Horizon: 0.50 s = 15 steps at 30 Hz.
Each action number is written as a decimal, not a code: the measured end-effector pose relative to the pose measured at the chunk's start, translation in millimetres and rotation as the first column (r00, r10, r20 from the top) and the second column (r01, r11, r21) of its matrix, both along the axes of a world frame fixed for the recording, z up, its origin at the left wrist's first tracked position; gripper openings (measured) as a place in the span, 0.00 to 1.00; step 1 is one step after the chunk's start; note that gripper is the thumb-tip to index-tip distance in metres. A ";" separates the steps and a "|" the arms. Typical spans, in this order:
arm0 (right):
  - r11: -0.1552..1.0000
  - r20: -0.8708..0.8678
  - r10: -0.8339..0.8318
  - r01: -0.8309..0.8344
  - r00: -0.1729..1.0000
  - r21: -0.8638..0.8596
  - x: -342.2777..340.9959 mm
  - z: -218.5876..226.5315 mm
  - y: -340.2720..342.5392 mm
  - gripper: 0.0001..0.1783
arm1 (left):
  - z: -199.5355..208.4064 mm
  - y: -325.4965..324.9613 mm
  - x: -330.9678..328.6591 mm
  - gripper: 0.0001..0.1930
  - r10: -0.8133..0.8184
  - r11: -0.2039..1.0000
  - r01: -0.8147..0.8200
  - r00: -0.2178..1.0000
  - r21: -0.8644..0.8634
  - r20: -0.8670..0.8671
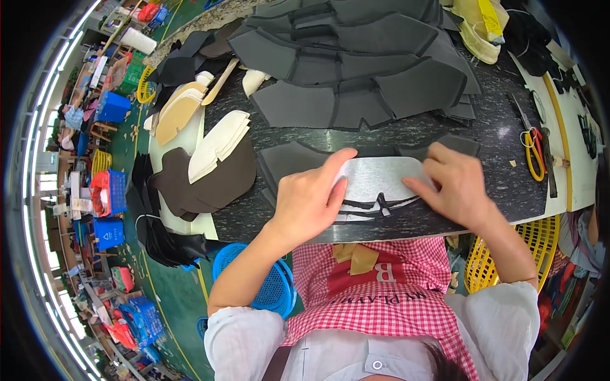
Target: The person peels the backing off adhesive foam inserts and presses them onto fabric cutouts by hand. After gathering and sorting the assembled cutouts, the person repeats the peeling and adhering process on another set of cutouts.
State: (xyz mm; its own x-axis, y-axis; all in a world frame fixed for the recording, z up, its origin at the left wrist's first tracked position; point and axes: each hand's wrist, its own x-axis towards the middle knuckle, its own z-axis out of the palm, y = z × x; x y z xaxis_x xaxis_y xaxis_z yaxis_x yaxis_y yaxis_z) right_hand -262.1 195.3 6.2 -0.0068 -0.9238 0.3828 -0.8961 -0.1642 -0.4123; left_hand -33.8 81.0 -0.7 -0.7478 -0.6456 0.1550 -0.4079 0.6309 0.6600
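Note:
Both hands are at the near edge of the dark speckled table, on a curved silver-grey sheet piece (pixel 382 173). My left hand (pixel 310 195) pinches its left end, thumb along the top. Its right end is between the bent fingers and thumb of my right hand (pixel 455 185), slightly blurred. Black strips and a notch show along the piece's lower edge. Dark grey cut panels (pixel 289 164) lie under and behind it, partly covered by my hands. Farther back, overlapping rows of stacked dark grey panels (pixel 406 89) fill the middle of the table.
At left lie dark brown pieces (pixel 222 178), cream pieces (pixel 219 143) and tan pieces (pixel 178 117). Yellow-handled scissors (pixel 532 152) lie at right. A blue basket (pixel 276 286) and a yellow basket (pixel 540 244) stand below the near edge. A cream cloth bundle (pixel 475 35) is at back right.

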 end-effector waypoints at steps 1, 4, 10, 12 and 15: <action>0.987 -0.076 -0.011 0.023 0.997 0.158 -13.2 6.7 -1.0 0.16 | 2.5 -2.1 4.2 0.25 0.007 0.984 0.010 0.996 -0.179 0.094; 0.957 -0.097 0.036 -0.006 0.995 0.291 -26.5 17.0 -27.9 0.13 | 5.9 -14.8 20.0 0.17 0.131 0.918 -0.107 0.991 -0.383 0.037; 0.893 -0.233 0.409 -0.440 0.882 -0.095 5.3 -24.9 -123.7 0.17 | 14.4 -53.2 37.6 0.05 0.194 0.840 -0.212 0.977 -0.500 -0.088; 0.884 -0.252 0.457 -0.467 0.853 0.022 11.2 -13.1 -127.1 0.19 | 10.1 -78.0 66.5 0.07 0.300 0.828 -0.303 0.950 -0.471 -0.084; 0.915 -0.092 0.390 -0.397 0.916 -0.076 11.9 -9.3 -123.5 0.17 | -0.4 -108.5 85.3 0.15 0.330 0.817 -0.268 0.943 -0.511 0.033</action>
